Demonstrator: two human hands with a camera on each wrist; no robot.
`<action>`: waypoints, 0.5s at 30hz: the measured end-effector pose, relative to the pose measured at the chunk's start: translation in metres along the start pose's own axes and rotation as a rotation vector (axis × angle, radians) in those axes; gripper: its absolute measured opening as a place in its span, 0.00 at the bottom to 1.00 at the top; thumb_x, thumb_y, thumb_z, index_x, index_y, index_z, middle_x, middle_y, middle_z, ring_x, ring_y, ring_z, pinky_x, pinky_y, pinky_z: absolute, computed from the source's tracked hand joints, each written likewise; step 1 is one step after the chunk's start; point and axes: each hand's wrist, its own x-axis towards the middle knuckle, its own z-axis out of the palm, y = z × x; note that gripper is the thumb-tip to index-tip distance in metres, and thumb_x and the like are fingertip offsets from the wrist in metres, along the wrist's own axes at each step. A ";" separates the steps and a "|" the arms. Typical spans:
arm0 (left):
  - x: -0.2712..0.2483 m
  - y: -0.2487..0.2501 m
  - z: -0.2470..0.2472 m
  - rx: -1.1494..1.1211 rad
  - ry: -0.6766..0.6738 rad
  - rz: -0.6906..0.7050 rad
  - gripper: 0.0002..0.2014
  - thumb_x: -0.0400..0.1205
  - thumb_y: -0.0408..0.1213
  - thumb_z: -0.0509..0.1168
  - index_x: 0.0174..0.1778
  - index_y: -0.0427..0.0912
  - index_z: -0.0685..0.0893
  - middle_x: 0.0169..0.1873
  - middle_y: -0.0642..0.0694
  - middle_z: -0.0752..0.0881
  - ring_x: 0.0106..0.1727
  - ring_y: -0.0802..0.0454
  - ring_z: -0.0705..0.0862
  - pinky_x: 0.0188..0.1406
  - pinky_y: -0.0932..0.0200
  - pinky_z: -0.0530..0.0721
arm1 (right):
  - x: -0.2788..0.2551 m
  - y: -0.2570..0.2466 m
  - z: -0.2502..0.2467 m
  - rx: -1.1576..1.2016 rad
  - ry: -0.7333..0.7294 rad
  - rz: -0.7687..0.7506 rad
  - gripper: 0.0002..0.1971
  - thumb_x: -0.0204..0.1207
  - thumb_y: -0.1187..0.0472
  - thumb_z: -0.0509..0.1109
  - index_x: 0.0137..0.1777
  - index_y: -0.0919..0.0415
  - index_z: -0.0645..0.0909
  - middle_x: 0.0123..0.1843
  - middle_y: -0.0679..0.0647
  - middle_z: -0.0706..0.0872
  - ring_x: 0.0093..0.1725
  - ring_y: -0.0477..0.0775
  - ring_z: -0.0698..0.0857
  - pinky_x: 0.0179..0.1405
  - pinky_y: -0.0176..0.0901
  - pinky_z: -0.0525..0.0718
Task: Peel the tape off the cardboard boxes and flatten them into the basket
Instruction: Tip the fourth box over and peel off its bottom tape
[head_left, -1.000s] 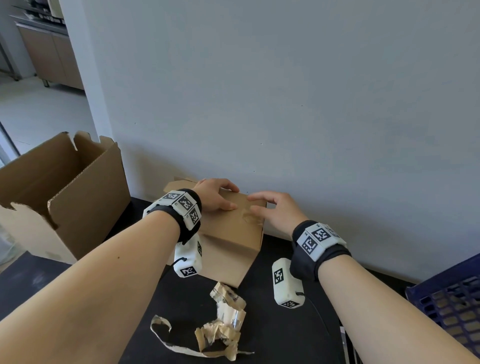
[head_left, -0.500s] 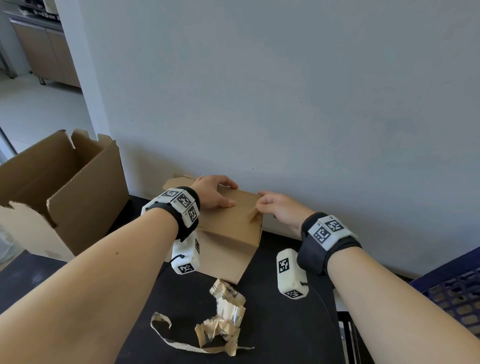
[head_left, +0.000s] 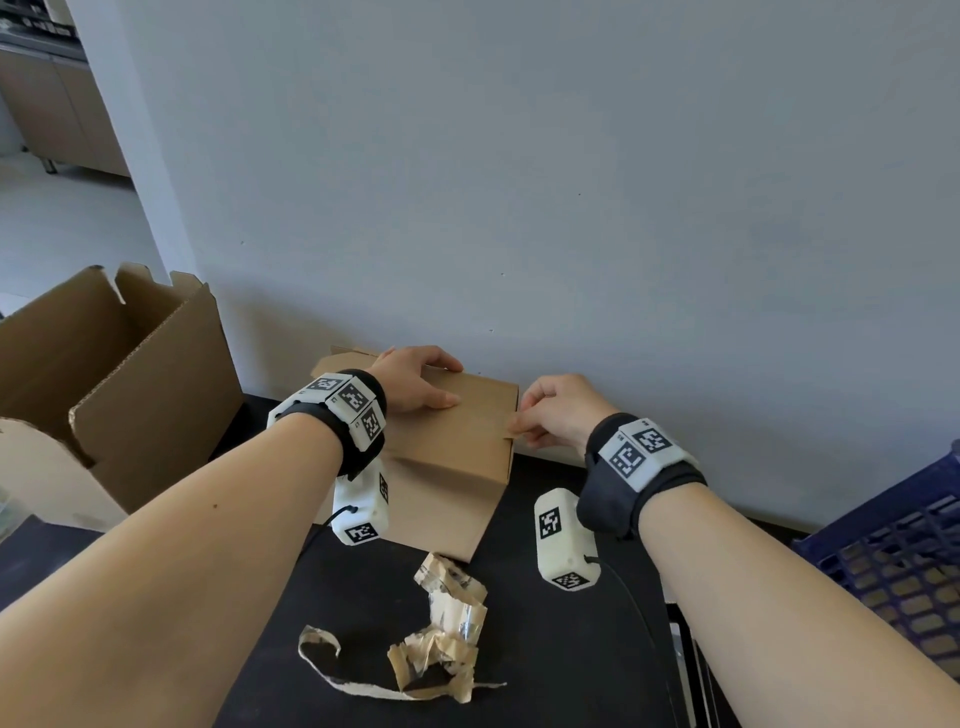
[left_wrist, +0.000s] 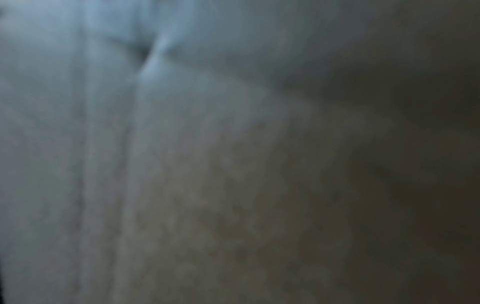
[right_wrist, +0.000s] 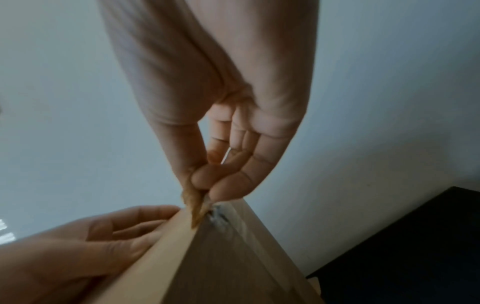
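A small closed cardboard box (head_left: 457, 447) stands on the black table against the grey wall. My left hand (head_left: 415, 382) lies flat on its top with the fingers spread, pressing it down. My right hand (head_left: 558, 415) is at the box's right top edge, where thumb and forefinger pinch the lifted end of a brown tape strip (head_left: 514, 427). In the right wrist view the tape end (right_wrist: 196, 207) is peeled up from the box corner (right_wrist: 207, 246) between the pinching fingertips. The left wrist view is a dim blur.
A larger open cardboard box (head_left: 104, 384) stands at the left. A crumpled heap of peeled tape (head_left: 441, 639) lies on the table (head_left: 561, 649) in front of the small box. A dark blue plastic basket (head_left: 904, 561) is at the right edge.
My right hand slid from the box top to its right edge and closed into a pinch on the tape end. The left hand stayed on the box top.
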 end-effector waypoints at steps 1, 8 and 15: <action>0.000 0.000 0.000 -0.003 -0.003 0.000 0.19 0.73 0.47 0.74 0.57 0.64 0.78 0.52 0.57 0.78 0.70 0.45 0.73 0.73 0.46 0.71 | 0.000 0.001 -0.003 0.045 0.002 0.012 0.14 0.69 0.78 0.73 0.32 0.61 0.75 0.29 0.58 0.82 0.24 0.50 0.80 0.28 0.40 0.84; -0.003 0.002 -0.001 -0.031 -0.014 -0.013 0.19 0.69 0.50 0.76 0.52 0.69 0.78 0.55 0.54 0.81 0.69 0.44 0.74 0.72 0.46 0.72 | -0.002 0.010 -0.020 0.139 0.001 0.077 0.16 0.73 0.81 0.62 0.51 0.62 0.79 0.31 0.57 0.78 0.26 0.50 0.74 0.26 0.40 0.79; -0.007 0.013 -0.003 -0.064 -0.039 -0.016 0.18 0.68 0.48 0.74 0.45 0.75 0.78 0.57 0.57 0.81 0.70 0.43 0.74 0.73 0.45 0.73 | -0.002 0.016 -0.014 0.082 -0.042 0.079 0.21 0.74 0.80 0.60 0.57 0.58 0.84 0.31 0.56 0.76 0.27 0.49 0.71 0.27 0.36 0.75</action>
